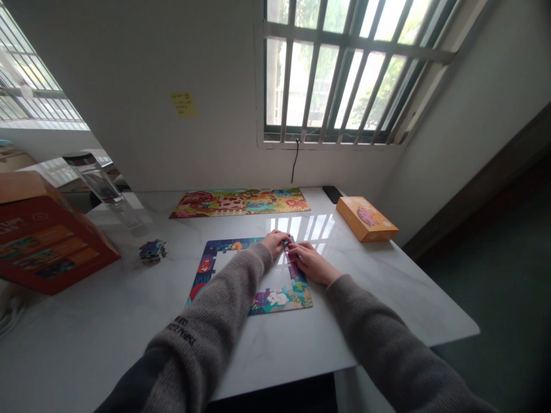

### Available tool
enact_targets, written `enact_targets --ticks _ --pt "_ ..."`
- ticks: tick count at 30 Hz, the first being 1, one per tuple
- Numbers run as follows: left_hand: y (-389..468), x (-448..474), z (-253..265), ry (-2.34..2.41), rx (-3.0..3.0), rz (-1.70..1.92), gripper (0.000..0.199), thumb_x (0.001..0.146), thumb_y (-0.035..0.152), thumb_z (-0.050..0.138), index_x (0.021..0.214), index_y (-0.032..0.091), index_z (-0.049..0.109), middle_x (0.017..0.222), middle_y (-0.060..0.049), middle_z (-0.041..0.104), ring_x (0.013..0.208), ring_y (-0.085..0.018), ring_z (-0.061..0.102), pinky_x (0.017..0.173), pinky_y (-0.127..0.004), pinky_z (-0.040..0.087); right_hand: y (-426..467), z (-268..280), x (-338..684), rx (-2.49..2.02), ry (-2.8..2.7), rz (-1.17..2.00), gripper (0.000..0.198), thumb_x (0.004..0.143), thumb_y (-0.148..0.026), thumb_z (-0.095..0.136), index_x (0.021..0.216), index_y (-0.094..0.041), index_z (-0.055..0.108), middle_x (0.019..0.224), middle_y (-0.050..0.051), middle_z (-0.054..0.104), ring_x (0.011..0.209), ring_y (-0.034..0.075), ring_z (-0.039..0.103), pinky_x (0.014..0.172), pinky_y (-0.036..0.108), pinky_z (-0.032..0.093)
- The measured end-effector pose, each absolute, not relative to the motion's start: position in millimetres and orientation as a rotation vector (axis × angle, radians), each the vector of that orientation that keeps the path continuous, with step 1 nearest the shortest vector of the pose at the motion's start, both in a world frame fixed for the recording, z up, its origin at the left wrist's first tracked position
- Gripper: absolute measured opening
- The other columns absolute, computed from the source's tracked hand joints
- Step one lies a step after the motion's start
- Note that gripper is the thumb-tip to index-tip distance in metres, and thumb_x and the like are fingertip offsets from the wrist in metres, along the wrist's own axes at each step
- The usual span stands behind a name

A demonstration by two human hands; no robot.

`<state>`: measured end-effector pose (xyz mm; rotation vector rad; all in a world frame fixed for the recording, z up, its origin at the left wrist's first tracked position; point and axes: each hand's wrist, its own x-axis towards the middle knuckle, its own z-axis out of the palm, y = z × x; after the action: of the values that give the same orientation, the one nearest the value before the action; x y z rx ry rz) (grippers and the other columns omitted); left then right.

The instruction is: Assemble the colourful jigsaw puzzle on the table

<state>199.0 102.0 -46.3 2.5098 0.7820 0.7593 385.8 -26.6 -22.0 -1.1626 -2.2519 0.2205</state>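
Sleeve [219,304] across puzzle border [302,297], piece stack [152,251] and orange box [365,219] either side

The white table [387,292] bears a puzzle border [278,297], pieces [152,251], seemingly a phone [332,194].

White marble-look table [387,298] beneath the right hand [313,263]. Beyond it: white wall [193,149], daylit barred window [318,80]. Dark greenish floor [495,287] to its right.

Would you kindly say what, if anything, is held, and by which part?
Cannot be told: left hand and right hand are at a far corner of the puzzle.
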Motion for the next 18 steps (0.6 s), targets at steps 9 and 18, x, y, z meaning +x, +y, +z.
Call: enact_targets --ticks 9,18 --pt "101.8 197.4 -45.9 0.756 2.477 0.767 0.031 0.079 0.006 0.059 0.102 0.021 0.075 0.121 -0.005 0.071 0.118 -0.023 0.060 0.109 -0.038 0.048 -26.5 -25.9 385.6 -1.182 -2.268 0.186 0.033 0.091 -0.007 0.046 0.119 -0.020 0.060 0.139 0.009 0.058 0.119 0.024 0.048 0.108 0.045 0.046" --pt "110.3 197.3 -46.6 0.698 2.552 0.745 0.030 0.077 0.007 0.061 0.102 0.019 0.073 0.121 -0.007 0.071 0.117 -0.024 0.061 0.108 -0.040 0.047 -27.8 -23.1 383.9 -1.253 -2.326 0.108 0.038 0.086 -0.003 0.047 0.119 -0.019 0.059 0.142 0.011 0.055 0.124 0.025 0.045 0.110 0.047 0.045"
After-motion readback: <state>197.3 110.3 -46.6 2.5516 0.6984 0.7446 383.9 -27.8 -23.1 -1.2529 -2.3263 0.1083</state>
